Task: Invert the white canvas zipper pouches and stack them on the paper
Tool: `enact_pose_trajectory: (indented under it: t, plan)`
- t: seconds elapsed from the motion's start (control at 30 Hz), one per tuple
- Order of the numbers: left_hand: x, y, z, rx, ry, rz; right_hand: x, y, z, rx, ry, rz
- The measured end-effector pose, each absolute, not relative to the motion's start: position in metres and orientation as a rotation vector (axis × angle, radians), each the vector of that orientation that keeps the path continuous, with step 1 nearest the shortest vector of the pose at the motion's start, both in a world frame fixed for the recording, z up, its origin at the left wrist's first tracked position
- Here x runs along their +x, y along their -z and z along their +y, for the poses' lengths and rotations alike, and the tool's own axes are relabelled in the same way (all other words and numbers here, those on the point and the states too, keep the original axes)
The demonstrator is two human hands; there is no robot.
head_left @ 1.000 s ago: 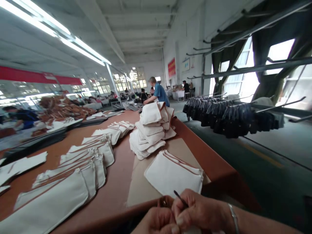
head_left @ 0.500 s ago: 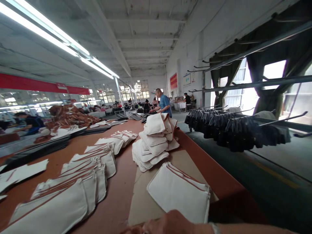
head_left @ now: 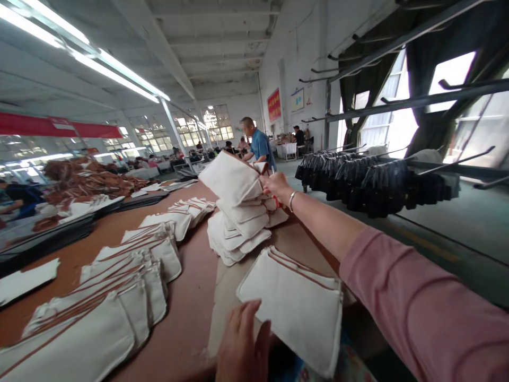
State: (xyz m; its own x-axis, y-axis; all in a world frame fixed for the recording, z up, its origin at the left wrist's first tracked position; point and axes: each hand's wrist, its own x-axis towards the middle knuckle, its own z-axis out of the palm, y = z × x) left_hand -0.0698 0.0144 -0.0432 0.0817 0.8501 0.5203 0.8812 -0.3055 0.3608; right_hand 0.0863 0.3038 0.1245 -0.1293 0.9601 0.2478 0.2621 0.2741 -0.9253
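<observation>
My right hand is stretched far forward and grips a white canvas pouch by its edge, holding it lifted above the tall pile of white pouches. A thin bracelet sits on that wrist and a pink sleeve covers the arm. My left hand rests low at the near table edge, fingers flat and together, beside a small stack of white pouches with brown trim lying on a sheet of cardboard.
Rows of overlapping white pouches lie across the brown table. Dark sheets and brown scraps are piled at the far left. A person in a blue shirt works further along. A rack of dark garments stands right of the aisle.
Both hands were together at the near edge with a thin dark tool. My right arm has reached out and lifted a pouch off the tall pile; my left hand now lies by the near stack.
</observation>
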Motion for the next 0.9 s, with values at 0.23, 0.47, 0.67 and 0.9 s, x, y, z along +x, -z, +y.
enact_pose_trajectory:
  t: [0.23, 0.47, 0.67, 0.9]
  plan:
    - [0.037, 0.072, 0.140, -2.914, 0.279, -1.633, 0.156, -0.022, 0.267, -1.345, -1.099, -1.596]
    - [0.061, 0.089, 0.154, -2.970, 0.009, -1.559, 0.218, 0.033, 0.228, -1.346, -1.278, -1.728]
    - [0.045, 0.082, 0.111, -2.921, 0.041, -1.597, 0.195, 0.080, 0.228, -1.321, -1.396, -1.979]
    - [0.003, 0.048, 0.056, -2.761, 0.125, -1.858, 0.166, 0.120, 0.211, -1.499, -0.954, -2.303]
